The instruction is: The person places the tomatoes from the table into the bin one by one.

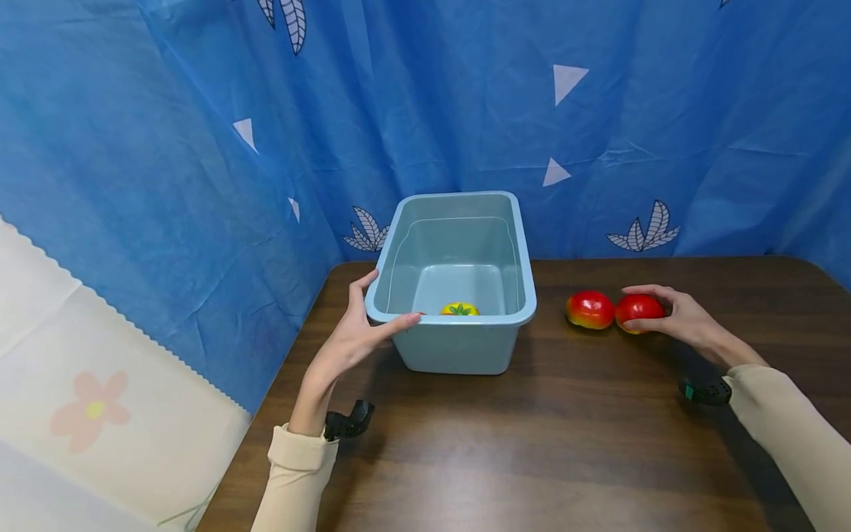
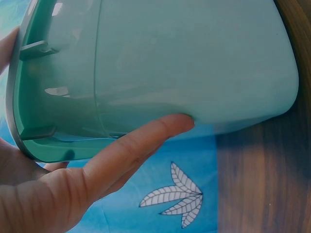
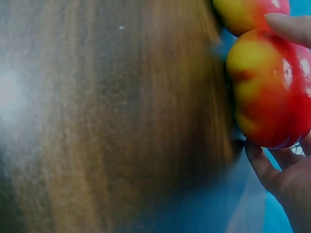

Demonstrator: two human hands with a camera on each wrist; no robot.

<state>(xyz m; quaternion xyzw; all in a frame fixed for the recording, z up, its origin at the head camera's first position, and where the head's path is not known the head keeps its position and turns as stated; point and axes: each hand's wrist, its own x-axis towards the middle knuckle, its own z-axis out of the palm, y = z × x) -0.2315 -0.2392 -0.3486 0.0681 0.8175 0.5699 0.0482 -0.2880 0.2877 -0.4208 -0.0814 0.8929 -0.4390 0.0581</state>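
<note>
A light blue-green plastic bin (image 1: 459, 347) stands on the table. At its near left corner my left hand (image 1: 349, 336) grips the rim; in the left wrist view a straight finger (image 2: 146, 141) lies along the bin's outer wall. Inside, a yellow fruit with a green leafy top (image 1: 459, 309) shows, plus a sliver of something red by the near wall. To the right, my right hand (image 1: 685, 318) holds a glossy red-and-yellow fruit (image 1: 640, 310) between thumb and fingers. A similar red fruit (image 1: 590, 309) sits just left of it, seemingly touching.
The brown wooden table (image 1: 532, 458) reaches back to a blue patterned curtain (image 1: 452, 96), close behind the bin. A pale cloth with a flower print (image 1: 100, 369) hangs on the left. Each wrist carries a black device, as on the left one (image 1: 349, 421).
</note>
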